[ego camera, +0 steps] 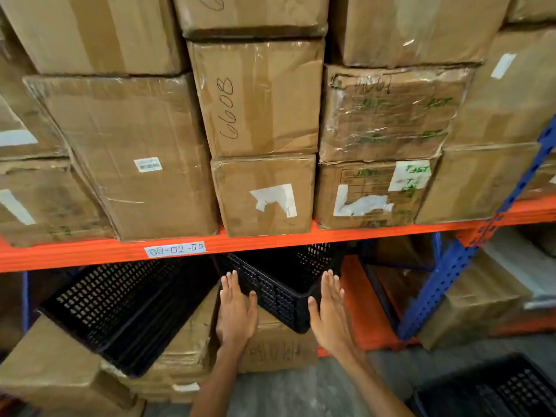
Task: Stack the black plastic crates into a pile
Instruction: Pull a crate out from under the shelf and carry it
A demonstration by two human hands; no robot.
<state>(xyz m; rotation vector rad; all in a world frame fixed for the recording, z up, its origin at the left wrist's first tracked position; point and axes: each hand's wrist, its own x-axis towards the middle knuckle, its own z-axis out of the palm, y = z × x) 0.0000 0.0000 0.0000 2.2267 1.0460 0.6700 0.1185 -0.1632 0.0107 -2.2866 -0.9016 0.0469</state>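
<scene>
Both hands reach for a black crate that sits under the orange shelf beam on a cardboard box. The left hand and right hand flank its near corner, fingers straight and gripping nothing. A second crate lies tilted to the left, and a third crate stands on the floor at lower right

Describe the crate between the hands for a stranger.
Find the orange shelf beam under the cardboard boxes. Below its middle, a black lattice crate points a corner at the camera. Unlike the tilted crates leftward, it sits between the left hand and right hand.
</scene>
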